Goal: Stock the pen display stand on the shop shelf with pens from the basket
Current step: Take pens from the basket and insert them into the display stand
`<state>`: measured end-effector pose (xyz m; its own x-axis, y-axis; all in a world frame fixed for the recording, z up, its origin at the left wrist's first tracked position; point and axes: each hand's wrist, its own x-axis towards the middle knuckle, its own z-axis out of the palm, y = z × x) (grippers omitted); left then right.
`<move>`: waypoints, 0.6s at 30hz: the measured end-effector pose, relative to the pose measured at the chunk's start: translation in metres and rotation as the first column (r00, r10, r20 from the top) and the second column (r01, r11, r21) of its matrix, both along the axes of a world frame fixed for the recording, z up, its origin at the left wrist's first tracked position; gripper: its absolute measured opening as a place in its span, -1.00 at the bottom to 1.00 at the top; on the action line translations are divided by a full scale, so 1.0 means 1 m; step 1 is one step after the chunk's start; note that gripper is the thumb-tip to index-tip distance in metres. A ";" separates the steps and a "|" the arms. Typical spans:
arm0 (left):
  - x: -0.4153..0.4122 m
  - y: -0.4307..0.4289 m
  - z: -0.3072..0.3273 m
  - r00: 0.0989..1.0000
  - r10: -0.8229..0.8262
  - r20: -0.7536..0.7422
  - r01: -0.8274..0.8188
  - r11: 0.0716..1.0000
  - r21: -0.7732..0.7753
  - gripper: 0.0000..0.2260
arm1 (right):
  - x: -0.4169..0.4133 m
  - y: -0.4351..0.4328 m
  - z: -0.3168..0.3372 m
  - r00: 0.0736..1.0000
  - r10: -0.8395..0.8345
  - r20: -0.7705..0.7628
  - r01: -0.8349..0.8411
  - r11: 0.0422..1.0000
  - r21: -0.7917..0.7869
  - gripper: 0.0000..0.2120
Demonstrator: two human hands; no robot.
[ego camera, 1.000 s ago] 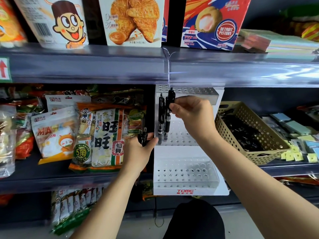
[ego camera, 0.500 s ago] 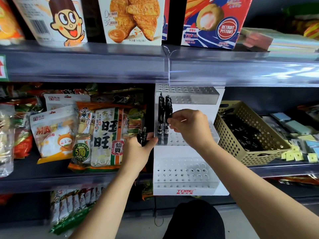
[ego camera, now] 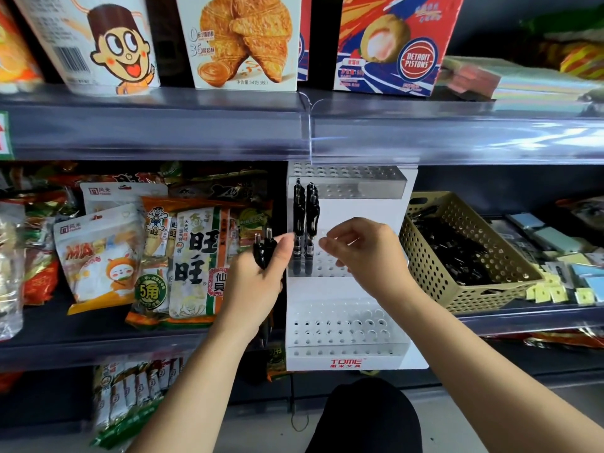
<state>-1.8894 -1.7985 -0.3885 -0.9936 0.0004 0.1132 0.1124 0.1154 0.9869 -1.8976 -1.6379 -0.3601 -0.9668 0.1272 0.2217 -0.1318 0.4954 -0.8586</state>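
A white tiered pen display stand [ego camera: 346,362] with rows of holes hangs on the shop shelf. Two black pens [ego camera: 305,220] stand upright in its middle tier at the left end. My left hand [ego camera: 258,286] grips a small bundle of black pens [ego camera: 263,250] just left of the stand. My right hand [ego camera: 366,253] hovers in front of the middle tier, right of the standing pens, fingers loosely curled and holding nothing. A tan perforated basket [ego camera: 425,256] with several black pens sits to the stand's right.
Snack bags [ego camera: 192,256] crowd the shelf left of the stand. Sticky-note pads [ego camera: 562,240] lie right of the basket. The upper shelf edge [ego camera: 294,129] overhangs the stand's top tier, with boxed snacks [ego camera: 245,40] above. A dark knee [ego camera: 366,416] is below.
My right hand lowered the second pen into the middle tier beside the first, let go, and drew back to the right. My left hand stayed beside the stand with its pens.
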 end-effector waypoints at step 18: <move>0.007 0.009 0.000 0.985 -0.144 0.099 0.130 0.982 0.134 -0.55 | 0.018 0.013 0.017 0.984 0.165 0.068 -0.130 0.923 -0.361 -0.94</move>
<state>-1.8827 -1.7900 -0.3885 -0.9915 0.1297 0.0130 0.0105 -0.0200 0.9997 -1.8797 -1.6247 -0.3426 -0.9949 0.0347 0.0947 -0.0891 0.1381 -0.9864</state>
